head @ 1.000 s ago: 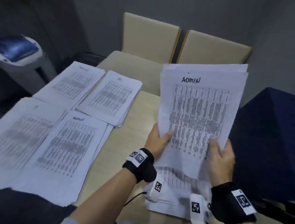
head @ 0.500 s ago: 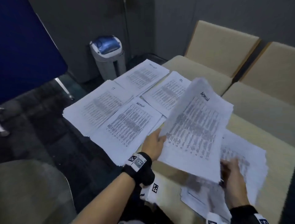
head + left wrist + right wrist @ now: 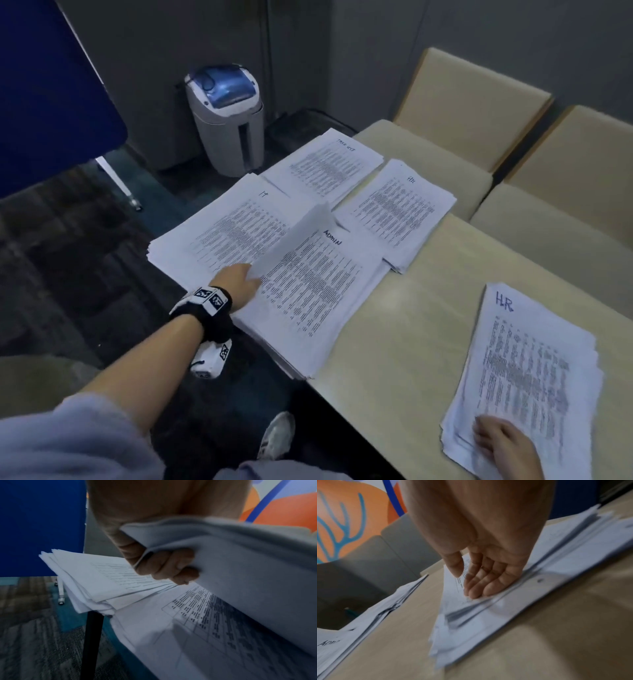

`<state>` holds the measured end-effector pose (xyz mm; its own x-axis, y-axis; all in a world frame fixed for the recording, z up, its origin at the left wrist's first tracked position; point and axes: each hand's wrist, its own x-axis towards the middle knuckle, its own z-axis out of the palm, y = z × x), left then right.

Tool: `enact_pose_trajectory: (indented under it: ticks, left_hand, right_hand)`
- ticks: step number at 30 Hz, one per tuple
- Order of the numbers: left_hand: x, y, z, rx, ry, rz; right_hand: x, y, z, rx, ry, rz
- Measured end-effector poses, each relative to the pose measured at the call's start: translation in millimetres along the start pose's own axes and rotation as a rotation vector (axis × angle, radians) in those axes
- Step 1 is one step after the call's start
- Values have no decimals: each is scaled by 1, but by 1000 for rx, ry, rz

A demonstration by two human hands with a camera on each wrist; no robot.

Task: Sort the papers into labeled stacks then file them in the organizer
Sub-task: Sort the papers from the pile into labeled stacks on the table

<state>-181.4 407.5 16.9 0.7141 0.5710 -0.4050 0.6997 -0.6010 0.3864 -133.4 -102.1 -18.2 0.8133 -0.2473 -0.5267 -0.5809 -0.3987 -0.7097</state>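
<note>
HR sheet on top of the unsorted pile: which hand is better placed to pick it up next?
Right. The right hand already rests flat on the unsorted pile under that HR sheet, while the left hand grips a sheet at the ADMIN stack.

Office: paper shredder (image 3: 227, 116), labelled document stacks (image 3: 305, 291).

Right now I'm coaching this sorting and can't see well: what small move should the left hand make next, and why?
Probably let go of the sheet so it settles flat. The left hand pinches its lifted edge directly over the ADMIN stack, while the right hand rests on the unsorted pile, whose top page reads HR.
</note>
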Motion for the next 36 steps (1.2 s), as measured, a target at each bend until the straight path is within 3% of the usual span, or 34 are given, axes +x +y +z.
enact_pose_trajectory:
  ticks: [3,6,12,17,21,26,30,36]
  left_hand:
    - [19,12,-2,233,136,5]
    - [25,53,-2,143,223,194]
    - [-6,166,26,-104,39,479]
    - [-51,247,90,-177,-179,584]
    - [-76,295,155,-170,-346,575]
    - [-103,339,217,-194,-420,366]
    - [-110,355,245,-180,-281,268]
    - [-113,363,254,-162,-126,273]
  right_hand:
    - [-5,3,10,-56,35,23]
    - [-10,2,7,-39,33,49]
    - [-7,12,-22,-7,93,88]
    - [17,24,-71,-46,205,24]
    - [40,19,-110,-133,279,19]
    - [66,14,-139,-110,310,43]
    - [95,14,-145,68,145,-55]
    - [122,10,-138,-52,227,-52]
